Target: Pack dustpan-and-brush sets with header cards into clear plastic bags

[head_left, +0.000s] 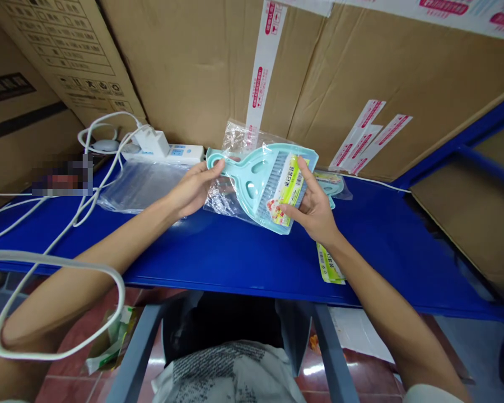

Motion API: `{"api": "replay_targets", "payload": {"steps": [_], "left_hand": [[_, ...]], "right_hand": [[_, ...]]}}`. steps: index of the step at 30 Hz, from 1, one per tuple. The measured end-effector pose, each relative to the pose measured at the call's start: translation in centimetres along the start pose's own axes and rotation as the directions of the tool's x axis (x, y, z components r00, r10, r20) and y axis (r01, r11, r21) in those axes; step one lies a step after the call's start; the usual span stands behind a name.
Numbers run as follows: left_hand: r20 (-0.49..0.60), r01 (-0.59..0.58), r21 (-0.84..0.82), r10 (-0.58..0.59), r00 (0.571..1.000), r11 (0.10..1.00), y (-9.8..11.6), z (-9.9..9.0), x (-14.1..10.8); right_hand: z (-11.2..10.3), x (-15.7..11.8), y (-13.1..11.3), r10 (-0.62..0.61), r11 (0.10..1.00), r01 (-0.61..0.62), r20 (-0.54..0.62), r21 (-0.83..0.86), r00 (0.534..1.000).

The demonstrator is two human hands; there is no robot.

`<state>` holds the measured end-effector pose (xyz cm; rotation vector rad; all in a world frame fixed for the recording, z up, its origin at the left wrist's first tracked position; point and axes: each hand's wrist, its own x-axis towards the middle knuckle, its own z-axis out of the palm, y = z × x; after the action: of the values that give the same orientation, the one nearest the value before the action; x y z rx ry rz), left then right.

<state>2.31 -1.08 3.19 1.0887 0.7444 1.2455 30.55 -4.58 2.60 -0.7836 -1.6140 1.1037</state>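
Note:
A light-blue dustpan [247, 178] with a brush [273, 182] lying in its pan is held tilted above the blue table. Across the bristles sits a yellow-green and white label card [292, 189]. Clear plastic wrap [224, 198] shows around the handle and behind the pan. My left hand [197, 187] pinches the handle end between thumb and fingers. My right hand [317, 210] grips the pan's wide end, thumb on the label and fingers along the far side. Behind it, partly hidden, another bagged light-blue dustpan [331, 183] lies on the table.
More label cards [330, 263] lie at the table's front edge, by my right forearm. Clear plastic bags [145, 187] lie to the left, before a white power strip [187, 153]. White cables [78, 215] loop across the left side. Large cardboard boxes [193, 67] wall the back.

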Motion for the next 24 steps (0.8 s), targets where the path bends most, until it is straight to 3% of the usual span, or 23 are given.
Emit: {"api": "replay_targets", "payload": {"steps": [2, 11, 18, 24], "left_hand": [[-0.041, -0.018, 0.007, 0.019, 0.999, 1.000, -0.1, -0.3, 0.4], [-0.041, 0.152, -0.085, -0.156, 0.987, 0.985, -1.1, -0.4, 0.6], [-0.048, 0.189, -0.129, -0.196, 0.979, 0.973, -1.9, -0.8, 0.8], [-0.090, 0.170, -0.102, -0.179, 0.980, 0.980, -1.5, 0.0, 0.5]], "right_hand": [[0.0, 0.0, 0.1, 0.000, 1.000, 0.000, -0.014, -0.008, 1.000], [-0.9, 0.3, 0.9, 0.104, 0.995, -0.103, 0.039, -0.009, 0.994], [-0.9, 0.3, 1.0, 0.128, 0.991, -0.130, 0.066, 0.028, 0.990], [-1.2, 0.3, 1.8, 0.125, 0.992, -0.123, 0.045, -0.041, 0.991]]}}
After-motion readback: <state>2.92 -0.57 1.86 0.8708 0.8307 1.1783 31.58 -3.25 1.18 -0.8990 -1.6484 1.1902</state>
